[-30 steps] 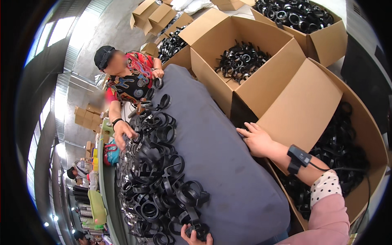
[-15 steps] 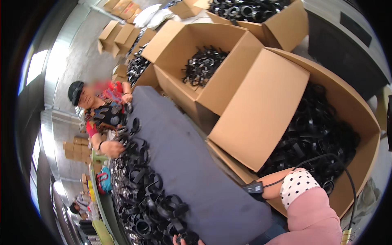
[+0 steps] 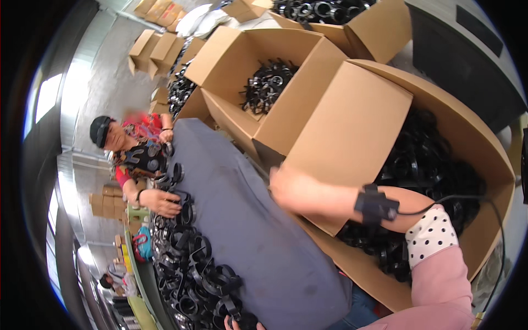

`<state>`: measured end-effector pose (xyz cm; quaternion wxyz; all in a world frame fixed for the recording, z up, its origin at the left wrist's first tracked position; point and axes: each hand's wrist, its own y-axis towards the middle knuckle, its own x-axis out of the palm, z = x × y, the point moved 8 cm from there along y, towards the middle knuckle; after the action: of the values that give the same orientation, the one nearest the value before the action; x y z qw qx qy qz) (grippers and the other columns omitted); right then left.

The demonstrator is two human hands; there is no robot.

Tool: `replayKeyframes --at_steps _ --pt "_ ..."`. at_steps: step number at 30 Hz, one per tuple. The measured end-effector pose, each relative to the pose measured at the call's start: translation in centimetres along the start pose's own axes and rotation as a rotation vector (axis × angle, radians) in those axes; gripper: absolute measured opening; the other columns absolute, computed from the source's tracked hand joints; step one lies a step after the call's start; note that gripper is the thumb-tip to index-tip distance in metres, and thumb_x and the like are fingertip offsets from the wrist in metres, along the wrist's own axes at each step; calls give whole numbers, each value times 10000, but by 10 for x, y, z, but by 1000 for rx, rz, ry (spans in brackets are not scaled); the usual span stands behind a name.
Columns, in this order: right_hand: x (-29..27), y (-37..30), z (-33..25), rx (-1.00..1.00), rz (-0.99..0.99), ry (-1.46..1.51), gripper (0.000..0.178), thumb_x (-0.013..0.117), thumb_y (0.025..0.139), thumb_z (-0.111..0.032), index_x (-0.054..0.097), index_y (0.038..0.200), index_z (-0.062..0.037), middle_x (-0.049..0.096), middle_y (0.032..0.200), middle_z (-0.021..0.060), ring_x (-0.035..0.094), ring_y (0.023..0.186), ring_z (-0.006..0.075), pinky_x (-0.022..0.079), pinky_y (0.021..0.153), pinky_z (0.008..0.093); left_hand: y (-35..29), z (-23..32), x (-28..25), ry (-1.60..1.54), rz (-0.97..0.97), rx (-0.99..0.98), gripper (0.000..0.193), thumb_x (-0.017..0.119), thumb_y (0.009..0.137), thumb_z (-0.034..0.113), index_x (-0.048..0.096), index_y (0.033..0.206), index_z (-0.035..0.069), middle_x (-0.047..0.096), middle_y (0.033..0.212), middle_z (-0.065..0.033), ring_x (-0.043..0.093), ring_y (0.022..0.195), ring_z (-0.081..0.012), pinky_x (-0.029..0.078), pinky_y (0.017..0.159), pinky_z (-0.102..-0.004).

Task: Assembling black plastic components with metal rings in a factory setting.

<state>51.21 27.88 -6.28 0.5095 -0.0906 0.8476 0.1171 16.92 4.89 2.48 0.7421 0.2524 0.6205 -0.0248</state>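
My right hand (image 3: pixel 294 191) is smeared by motion above the flap edge of the large carton, beside the grey cloth-covered surface (image 3: pixel 258 220). Its fingers cannot be made out, and nothing shows in it. A small black device (image 3: pixel 376 205) with a cable is strapped to that wrist. At the lower edge, the fingertips of my left hand (image 3: pixel 229 323) close around a black plastic ring-shaped part (image 3: pixel 245 320), with most of the hand out of the picture. Next to it lies a long heap of similar black ring parts (image 3: pixel 190 275).
The large cardboard box (image 3: pixel 467 104) at right holds many black ring parts. A second open box (image 3: pixel 231 60) holds a smaller pile, and another box (image 3: pixel 379 33) stands behind it. Across the heap, a co-worker's hand (image 3: pixel 159 203) touches the parts.
My right hand has come up from behind the cloth-covered surface's edge and swung forward over the carton flap. My left hand stays low at the heap. The co-worker's hand has shifted slightly right.
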Motion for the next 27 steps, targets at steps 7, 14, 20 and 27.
replayKeyframes --at_steps 7,14,20,27 --pt "46 21 29 48 -74 -131 550 635 784 -565 665 912 -31 644 939 78 555 987 243 386 924 382 -1 -10 0 -39 -44 -56 759 672 777 174 272 1404 26 286 1383 -299 366 1205 -466 315 1010 -544" --pt "55 -33 24 -49 187 -163 493 700 734 -446 625 965 -16 607 971 99 535 1007 264 369 1002 407 -13 -21 8 -101 -41 -54 774 683 748 115 273 1403 68 285 1386 -305 367 1209 -478 317 1002 -564" --pt "61 -45 19 -45 280 -204 560 706 743 -396 580 1123 -6 577 1126 129 481 1183 276 309 1089 419 -6 -16 5 -154 -18 -52 753 678 749 109 294 1395 64 301 1376 -306 387 1191 -477 332 987 -564" --pt "55 -37 1 -135 166 -125 720 771 661 -363 500 1317 -245 540 1225 91 465 1173 320 257 1083 575 -2 -10 5 -167 -7 -45 755 676 739 107 299 1390 47 301 1370 -311 380 1197 -478 323 990 -569"
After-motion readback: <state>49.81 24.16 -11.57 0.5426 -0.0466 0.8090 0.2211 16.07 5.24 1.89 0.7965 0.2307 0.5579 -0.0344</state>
